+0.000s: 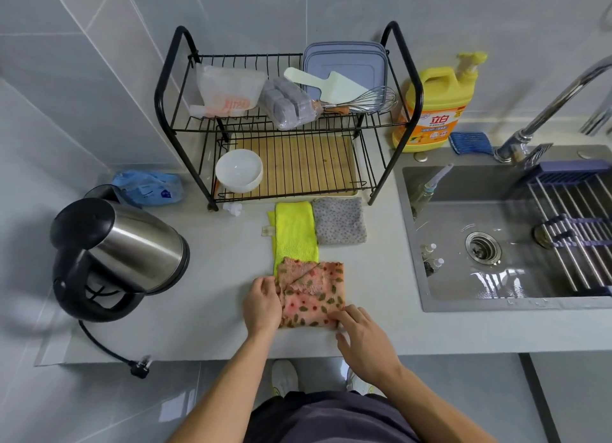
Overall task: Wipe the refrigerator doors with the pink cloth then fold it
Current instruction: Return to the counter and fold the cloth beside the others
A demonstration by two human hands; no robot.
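The pink leaf-printed terry cloth [313, 298] lies folded on the grey table [215, 243]; the left hand [263, 305] pinches its left edge, and the right hand [364, 340] presses flat-fingered on its near-right corner.

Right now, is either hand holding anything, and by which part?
The pink cloth: left hand grips its left edge, right hand presses its near-right corner.
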